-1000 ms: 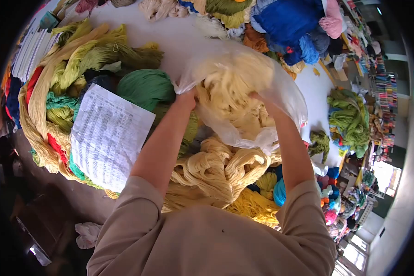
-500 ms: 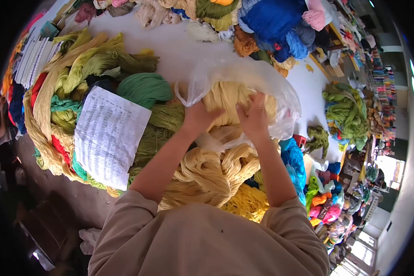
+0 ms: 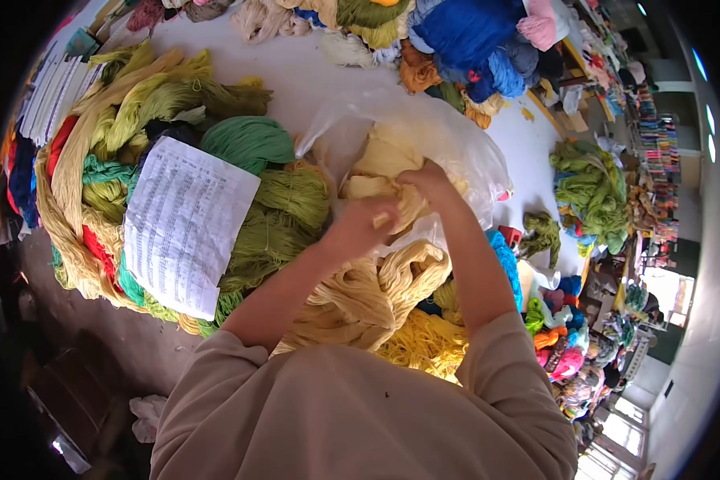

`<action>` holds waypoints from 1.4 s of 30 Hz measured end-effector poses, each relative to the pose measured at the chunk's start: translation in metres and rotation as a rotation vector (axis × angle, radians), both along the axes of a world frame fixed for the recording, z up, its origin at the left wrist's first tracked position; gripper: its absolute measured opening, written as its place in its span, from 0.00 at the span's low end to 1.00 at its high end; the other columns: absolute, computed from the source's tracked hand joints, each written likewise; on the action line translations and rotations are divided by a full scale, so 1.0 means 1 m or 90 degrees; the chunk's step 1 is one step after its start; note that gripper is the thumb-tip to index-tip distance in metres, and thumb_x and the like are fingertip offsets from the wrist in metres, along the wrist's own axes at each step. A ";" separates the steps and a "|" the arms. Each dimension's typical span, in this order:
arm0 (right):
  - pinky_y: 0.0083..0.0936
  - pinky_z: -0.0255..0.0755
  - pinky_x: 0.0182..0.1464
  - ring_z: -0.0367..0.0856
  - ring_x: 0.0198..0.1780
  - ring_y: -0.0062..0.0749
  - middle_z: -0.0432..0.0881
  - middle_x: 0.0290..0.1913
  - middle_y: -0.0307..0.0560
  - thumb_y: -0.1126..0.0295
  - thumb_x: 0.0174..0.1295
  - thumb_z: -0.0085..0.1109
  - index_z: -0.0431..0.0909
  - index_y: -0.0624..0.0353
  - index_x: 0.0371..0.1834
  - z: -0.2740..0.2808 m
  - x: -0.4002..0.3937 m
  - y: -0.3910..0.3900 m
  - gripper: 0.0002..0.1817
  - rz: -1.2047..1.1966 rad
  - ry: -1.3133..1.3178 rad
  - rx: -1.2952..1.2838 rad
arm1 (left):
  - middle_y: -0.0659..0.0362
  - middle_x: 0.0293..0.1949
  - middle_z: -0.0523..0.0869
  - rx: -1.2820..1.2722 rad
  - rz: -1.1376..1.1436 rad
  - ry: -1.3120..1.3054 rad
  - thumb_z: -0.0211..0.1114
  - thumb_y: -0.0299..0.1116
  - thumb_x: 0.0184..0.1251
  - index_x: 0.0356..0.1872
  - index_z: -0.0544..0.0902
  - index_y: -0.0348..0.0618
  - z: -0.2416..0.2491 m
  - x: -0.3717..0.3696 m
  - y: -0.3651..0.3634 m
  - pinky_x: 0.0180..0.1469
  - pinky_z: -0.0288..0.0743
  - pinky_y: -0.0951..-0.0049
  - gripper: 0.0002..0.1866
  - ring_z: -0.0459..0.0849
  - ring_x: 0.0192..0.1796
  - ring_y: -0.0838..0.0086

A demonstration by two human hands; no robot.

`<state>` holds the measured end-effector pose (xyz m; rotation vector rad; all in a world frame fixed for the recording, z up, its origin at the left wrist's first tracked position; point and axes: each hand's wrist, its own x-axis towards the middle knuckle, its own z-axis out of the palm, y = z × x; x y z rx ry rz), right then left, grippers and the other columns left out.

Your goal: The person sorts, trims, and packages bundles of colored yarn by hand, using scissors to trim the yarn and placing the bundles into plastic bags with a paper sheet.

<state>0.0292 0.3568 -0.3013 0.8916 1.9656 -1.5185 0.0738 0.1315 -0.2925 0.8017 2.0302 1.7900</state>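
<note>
A clear plastic bag (image 3: 476, 148) lies open on the white table, with pale yellow yarn (image 3: 388, 156) bunched inside it. My right hand (image 3: 430, 186) is in the bag's mouth, its fingers closed on a fold of that yarn. Close by, at the near side of the yarn, is my left hand (image 3: 364, 222); its fingers look bent but are smeared by motion. Large tan yarn skeins (image 3: 368, 296) lie below my hands, against my body. Bright yellow yarn (image 3: 428, 344) shows beneath them.
A printed paper sheet (image 3: 188, 224) rests on olive yarn skeins (image 3: 276, 212) to the left, beside a dark green skein (image 3: 248, 144). Blue yarn (image 3: 468, 36) and other colours are heaped at the back. A green yarn pile (image 3: 592, 192) sits on the right.
Both hands were apart over the yarn in the bag; now they are closer together. My right hand has taken hold of the yarn, which is now folded. My left hand has moved nearer to me.
</note>
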 end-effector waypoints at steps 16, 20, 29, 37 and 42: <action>0.45 0.77 0.60 0.80 0.57 0.48 0.82 0.54 0.57 0.57 0.69 0.48 0.74 0.65 0.61 0.163 0.069 0.030 0.25 -0.369 0.612 -0.264 | 0.55 0.33 0.85 0.311 -0.075 -0.263 0.62 0.39 0.74 0.47 0.83 0.35 0.056 0.002 0.036 0.45 0.77 0.70 0.15 0.83 0.38 0.68; 0.44 0.78 0.59 0.81 0.56 0.48 0.82 0.54 0.56 0.58 0.69 0.49 0.75 0.65 0.60 0.204 0.103 0.023 0.24 -0.352 0.701 -0.217 | 0.58 0.58 0.81 0.296 0.032 -0.260 0.58 0.26 0.75 0.59 0.78 0.40 0.042 -0.023 0.017 0.57 0.73 0.76 0.14 0.78 0.57 0.79; 0.43 0.78 0.57 0.82 0.53 0.46 0.83 0.52 0.55 0.59 0.69 0.50 0.76 0.64 0.59 0.305 0.178 0.000 0.23 -0.284 0.852 -0.132 | 0.45 0.71 0.67 0.270 0.297 0.420 0.62 0.18 0.51 0.70 0.67 0.41 0.184 -0.017 -0.034 0.70 0.66 0.57 0.38 0.69 0.70 0.51; 0.42 0.79 0.55 0.82 0.51 0.44 0.83 0.51 0.54 0.61 0.69 0.50 0.76 0.64 0.59 0.368 0.234 -0.033 0.22 -0.228 0.935 -0.104 | 0.43 0.42 0.88 -0.382 0.341 0.195 0.55 0.31 0.65 0.39 0.85 0.38 0.072 -0.176 -0.025 0.52 0.81 0.53 0.12 0.86 0.49 0.48; 0.41 0.79 0.53 0.83 0.50 0.43 0.84 0.51 0.53 0.61 0.69 0.51 0.77 0.64 0.58 0.381 0.257 -0.041 0.21 -0.236 0.955 -0.093 | 0.41 0.51 0.85 -0.593 0.184 0.201 0.52 0.34 0.68 0.53 0.80 0.39 -0.044 -0.173 -0.090 0.60 0.76 0.54 0.17 0.83 0.56 0.48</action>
